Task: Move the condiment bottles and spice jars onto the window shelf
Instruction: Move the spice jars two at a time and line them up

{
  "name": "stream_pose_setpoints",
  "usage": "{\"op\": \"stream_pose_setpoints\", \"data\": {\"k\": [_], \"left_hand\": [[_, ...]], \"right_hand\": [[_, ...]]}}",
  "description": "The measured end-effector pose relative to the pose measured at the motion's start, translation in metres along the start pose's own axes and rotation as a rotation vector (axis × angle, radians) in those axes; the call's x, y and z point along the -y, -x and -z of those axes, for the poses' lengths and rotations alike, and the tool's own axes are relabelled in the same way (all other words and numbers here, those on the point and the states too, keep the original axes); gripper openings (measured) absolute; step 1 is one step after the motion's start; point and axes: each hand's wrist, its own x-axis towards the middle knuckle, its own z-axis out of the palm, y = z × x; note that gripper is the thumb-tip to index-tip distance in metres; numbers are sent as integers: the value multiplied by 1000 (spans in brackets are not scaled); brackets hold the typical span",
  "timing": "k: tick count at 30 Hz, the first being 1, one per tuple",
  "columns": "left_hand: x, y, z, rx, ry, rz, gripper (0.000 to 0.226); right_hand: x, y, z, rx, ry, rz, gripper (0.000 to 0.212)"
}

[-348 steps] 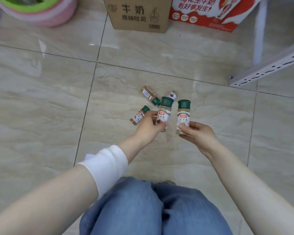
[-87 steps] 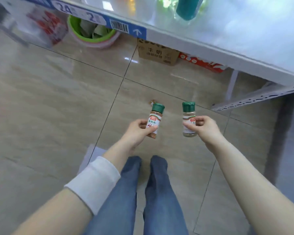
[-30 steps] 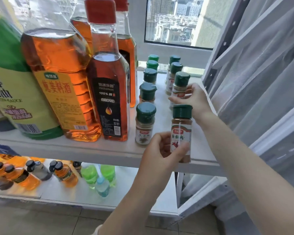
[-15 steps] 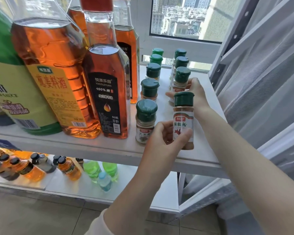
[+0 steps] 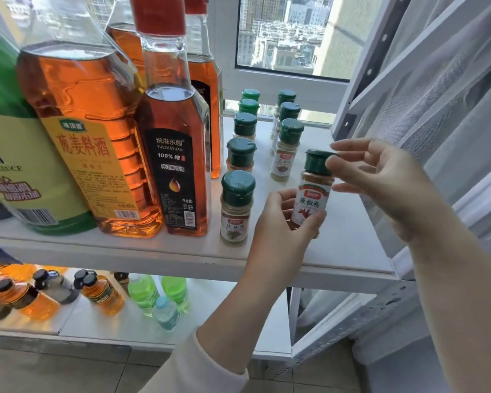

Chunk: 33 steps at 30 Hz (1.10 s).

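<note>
Chili powder jar (image 5: 312,199) stands upright at the front right of the window shelf (image 5: 352,251), held round its labelled body by the left hand (image 5: 278,222). That grip is closed on the jar, with the thumb low across the front. The fingers hide the base, so I cannot tell whether the jar already rests on the shelf or hangs just above it. The right hand (image 5: 380,180) is slack and wide and holds nothing. One fingertip sits at the edge of the jar's green cap (image 5: 318,163), probably to steady it upright. The spot seems chosen to extend the right-hand row of spice jars (image 5: 285,150), which runs back toward the window. Beside it, a longer row (image 5: 237,205) stands next to the sesame oil bottle (image 5: 173,165). The jar's label faces outward like its neighbours'. The step in hand looks like setting the jar down and squaring it before release.
</note>
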Motion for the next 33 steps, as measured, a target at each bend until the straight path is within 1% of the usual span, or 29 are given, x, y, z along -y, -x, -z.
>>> {"op": "stream_pose_setpoints", "data": {"k": [4,6,8,10,14,17,21,28,33], "left_hand": [[0,-5,-2,-51,-95,-35,38],[2,-3,-1,-45,-196,-63,49],[5,3,0,-51,-361,-111,64],[8,11,1,-71,-461,-163,70],[11,25,6,-68,-433,-205,60],[12,31,9,-55,-428,-176,57],[9,33,10,-56,-397,-167,53],[8,35,10,-50,-377,-141,52],[8,37,10,-48,-369,-149,51]], "right_hand": [[-2,-4,-4,-31,-27,2,42],[-4,-9,-4,-42,-47,9,36],[-9,-17,-4,-78,-51,20,31],[-17,-26,-6,-120,-33,43,31],[-30,-38,-19,-128,18,69,35],[-35,-42,-28,-96,46,80,37],[-35,-46,-31,-95,86,115,38],[-38,-46,-31,-107,119,141,41],[-37,-40,-32,-114,138,133,51]]}}
